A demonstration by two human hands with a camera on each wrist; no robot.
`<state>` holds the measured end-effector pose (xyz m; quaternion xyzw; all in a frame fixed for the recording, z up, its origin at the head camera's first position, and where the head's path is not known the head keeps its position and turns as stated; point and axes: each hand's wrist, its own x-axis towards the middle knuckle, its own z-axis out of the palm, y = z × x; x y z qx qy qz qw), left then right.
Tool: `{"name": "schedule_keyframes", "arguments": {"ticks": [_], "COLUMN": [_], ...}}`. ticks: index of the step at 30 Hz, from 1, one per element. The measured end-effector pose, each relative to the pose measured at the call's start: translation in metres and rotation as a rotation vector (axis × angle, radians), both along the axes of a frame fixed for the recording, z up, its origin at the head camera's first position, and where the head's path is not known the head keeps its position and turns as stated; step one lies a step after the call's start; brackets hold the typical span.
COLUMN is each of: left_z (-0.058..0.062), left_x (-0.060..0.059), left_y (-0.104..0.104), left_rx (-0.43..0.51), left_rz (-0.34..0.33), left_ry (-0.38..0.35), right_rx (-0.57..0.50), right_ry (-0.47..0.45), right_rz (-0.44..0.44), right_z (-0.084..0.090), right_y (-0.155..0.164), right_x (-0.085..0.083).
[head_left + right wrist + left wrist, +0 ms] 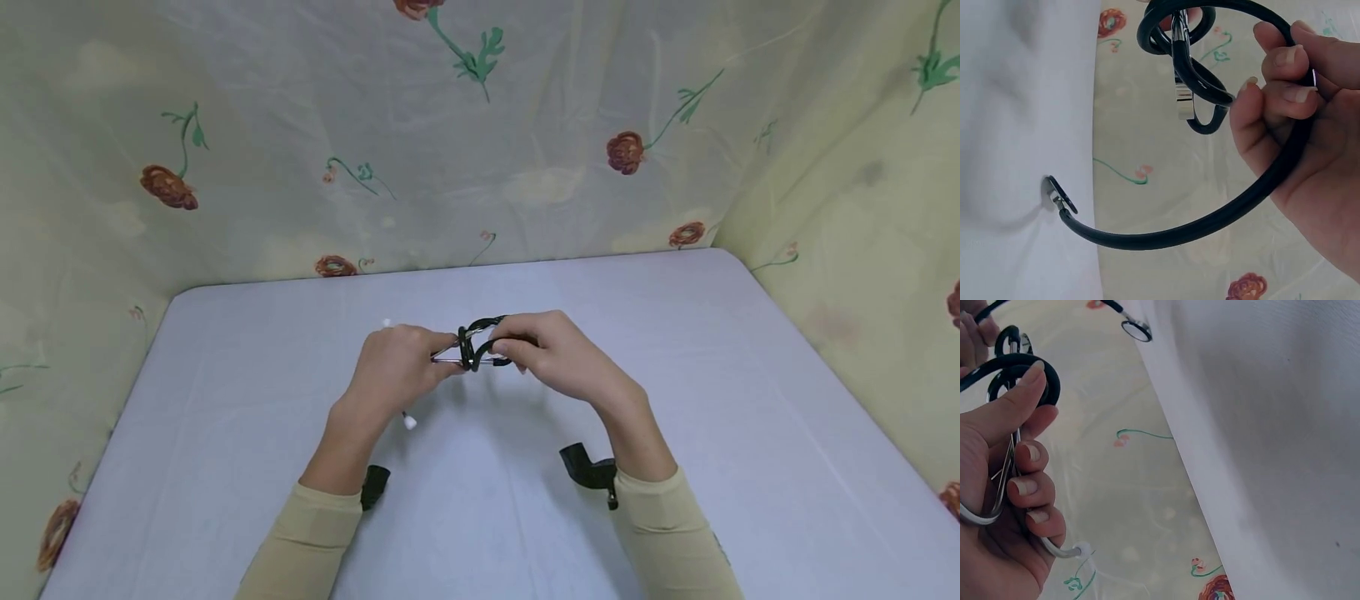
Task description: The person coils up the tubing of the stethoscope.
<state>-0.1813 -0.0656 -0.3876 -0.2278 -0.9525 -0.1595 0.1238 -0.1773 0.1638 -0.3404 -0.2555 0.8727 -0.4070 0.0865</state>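
Observation:
Both hands hold a black stethoscope [467,354] above the table. My left hand [393,367] grips its metal ear tubes, the fingers curled round them in the left wrist view. A white ear tip [408,422] pokes out below that hand. Black tubing [1054,384] loops round the metal tubes by the left thumb. My right hand [551,350] pinches the tubing; in the right wrist view its fingers [1288,56] curl round a long bend of tube [1166,240]. At that tube's far end hangs the round chest piece [1060,195], close to the white tabletop.
A white-covered table [480,517] lies under the hands. Flower-patterned cloth [540,192] hangs behind it and along the sides. Black bent pieces sit by the wrists, one beside the right sleeve [588,473] and one by the left [374,486].

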Motion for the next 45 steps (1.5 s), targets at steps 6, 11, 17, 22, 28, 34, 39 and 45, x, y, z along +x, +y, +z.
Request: {"name": "schedule_keyframes", "arguments": {"ticks": [6, 11, 17, 22, 28, 34, 39, 45], "left_z": [0.002, 0.003, 0.005, 0.004, 0.006, 0.007, 0.008, 0.01], "left_x": [0.002, 0.003, 0.005, 0.005, 0.006, 0.007, 0.008, 0.009], "left_y": [0.003, 0.004, 0.005, 0.005, 0.007, 0.008, 0.008, 0.008], "left_rx": [-0.027, -0.036, -0.01, -0.007, -0.003, 0.011, 0.031, 0.051], "left_rz": [-0.085, -0.151, -0.208, -0.228, -0.263, -0.283, -0.293, -0.313], "left_ry": [-0.008, -0.026, -0.022, -0.023, -0.018, 0.007, 0.012, 0.026], "right_rx": [-0.036, -0.075, -0.101, -0.113, -0.111, -0.118, -0.111, -0.118], "right_ry": [0.03, 0.036, 0.053, 0.053, 0.059, 0.062, 0.043, -0.002], "right_rz": [-0.049, -0.076, -0.086, -0.093, -0.117, -0.13, -0.149, -0.146], "right_z": [0.001, -0.001, -0.004, -0.005, -0.007, -0.01, -0.013, -0.017], "right_y": [0.001, 0.004, 0.006, 0.007, 0.009, 0.012, 0.017, 0.019], "right_x": [0.0, -0.002, -0.006, -0.008, -0.01, -0.014, -0.016, -0.019]}}
